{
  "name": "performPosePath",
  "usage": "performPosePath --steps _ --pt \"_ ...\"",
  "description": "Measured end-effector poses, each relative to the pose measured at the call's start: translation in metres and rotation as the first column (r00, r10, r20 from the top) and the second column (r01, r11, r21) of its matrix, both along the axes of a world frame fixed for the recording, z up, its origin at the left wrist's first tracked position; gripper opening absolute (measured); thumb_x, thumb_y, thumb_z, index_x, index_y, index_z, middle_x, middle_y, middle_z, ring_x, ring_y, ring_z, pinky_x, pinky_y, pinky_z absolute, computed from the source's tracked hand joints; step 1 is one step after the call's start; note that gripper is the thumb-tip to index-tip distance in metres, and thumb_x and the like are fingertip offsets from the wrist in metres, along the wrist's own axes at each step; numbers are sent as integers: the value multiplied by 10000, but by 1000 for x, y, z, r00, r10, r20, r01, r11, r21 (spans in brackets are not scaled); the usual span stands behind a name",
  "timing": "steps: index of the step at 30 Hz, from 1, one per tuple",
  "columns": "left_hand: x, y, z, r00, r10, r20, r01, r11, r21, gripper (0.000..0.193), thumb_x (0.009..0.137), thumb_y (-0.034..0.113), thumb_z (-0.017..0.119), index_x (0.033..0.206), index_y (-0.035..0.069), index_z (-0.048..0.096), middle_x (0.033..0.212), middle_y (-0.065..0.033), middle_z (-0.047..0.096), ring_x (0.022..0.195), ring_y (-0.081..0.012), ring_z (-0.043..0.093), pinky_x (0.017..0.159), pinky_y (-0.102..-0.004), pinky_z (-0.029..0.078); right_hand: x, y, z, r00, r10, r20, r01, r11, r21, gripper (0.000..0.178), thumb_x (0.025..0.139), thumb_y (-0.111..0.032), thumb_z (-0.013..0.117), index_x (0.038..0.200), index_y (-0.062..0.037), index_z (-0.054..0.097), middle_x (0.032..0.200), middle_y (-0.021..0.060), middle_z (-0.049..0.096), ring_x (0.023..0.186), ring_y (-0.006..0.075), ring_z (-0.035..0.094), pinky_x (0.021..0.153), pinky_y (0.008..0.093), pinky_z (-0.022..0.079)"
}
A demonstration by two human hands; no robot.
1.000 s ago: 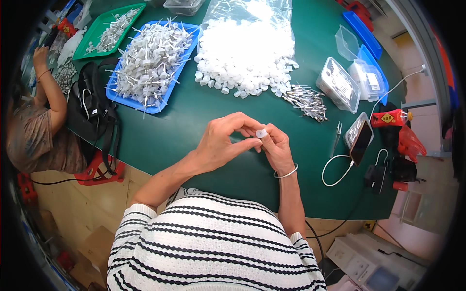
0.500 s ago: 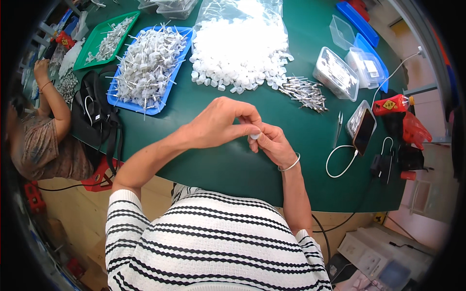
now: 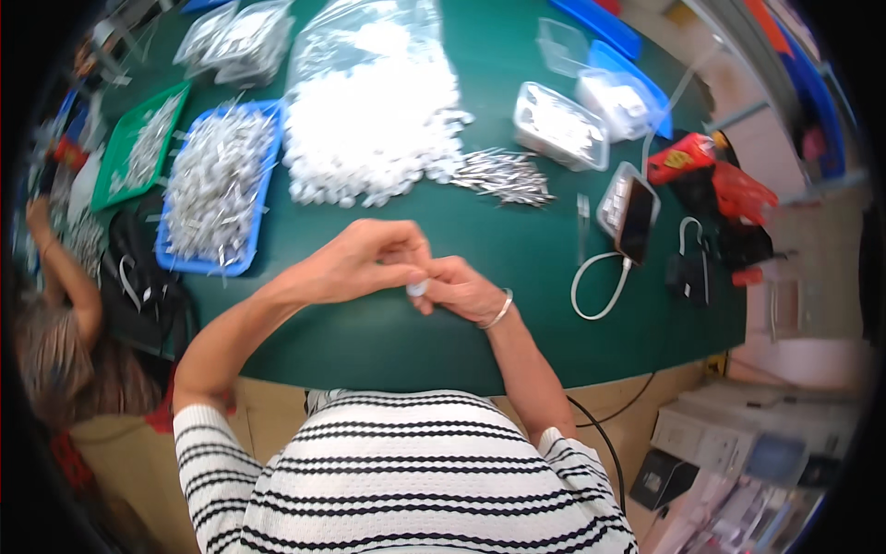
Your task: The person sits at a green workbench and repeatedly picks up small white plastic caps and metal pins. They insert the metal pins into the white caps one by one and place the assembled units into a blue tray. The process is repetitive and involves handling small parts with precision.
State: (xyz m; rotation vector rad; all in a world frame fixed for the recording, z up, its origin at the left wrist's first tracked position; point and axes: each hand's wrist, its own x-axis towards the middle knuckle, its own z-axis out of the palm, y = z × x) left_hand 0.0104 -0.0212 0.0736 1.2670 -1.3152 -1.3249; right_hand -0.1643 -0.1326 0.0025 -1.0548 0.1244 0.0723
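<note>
Over the green table, my two hands meet with their fingertips together. A small white plastic cap (image 3: 418, 288) shows between them, pinched by the thumb and fingers of my right hand (image 3: 469, 294). My left hand (image 3: 374, 263) is closed in a pinch against the cap's near side; whatever else its fingers hold is hidden. Beyond my hands lies a heap of similar white caps (image 3: 378, 138), spilling from a clear plastic bag (image 3: 369, 42). Thin metal pins (image 3: 506, 177) lie in a loose pile right of the caps. A blue tray (image 3: 261, 208) at the left holds many white pieces with metal pins.
A green tray (image 3: 109, 171) with more pin pieces stands far left, near a co-worker's arm (image 3: 74, 272). At right are clear boxes (image 3: 561, 127), tweezers (image 3: 582, 226), a phone (image 3: 636, 222) with a white cable (image 3: 574, 297), and a red bottle (image 3: 681, 159).
The whole view has shifted, so the table's things appear farther left. My hands stay together at the white cap, with little visible change in their grip.
</note>
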Motion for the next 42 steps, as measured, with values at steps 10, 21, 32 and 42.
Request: performPosePath --steps 10,21,32,42 --pt "4 11 -8 969 116 -218 -70 976 207 120 869 111 628 823 0 629 796 -42 653 737 -74 583 681 -224 470 -6 -16 25 995 -90 41 99 913 -395 184 887 -181 600 930 -7 645 789 13 607 737 103 565 679 244 461" --pt "143 114 21 43 972 230 -623 206 -754 46 836 35 639 846 -10 633 865 -39 620 814 -106 578 763 -228 452 -48 -115 -11 696 -523 492 313 -395 -864 129 767 -44 651 891 -16 632 894 138 596 867 304 565 798 381 440" --pt "166 143 -22 -190 895 404 -528 254 -810 91 747 120 697 809 65 659 918 -55 635 896 -251 565 794 -345 443 -35 -70 3 791 -416 448 292 -387 -875 131 770 -11 646 895 -32 613 854 113 557 799 295 537 711 391 432" --pt "143 129 5 -166 921 353 -603 188 -775 176 794 80 674 969 66 666 1005 -86 629 802 -169 588 653 -282 463 -52 -60 37 787 -516 339 210 -294 -933 101 788 -12 635 875 -19 586 830 95 585 779 261 555 726 356 436"
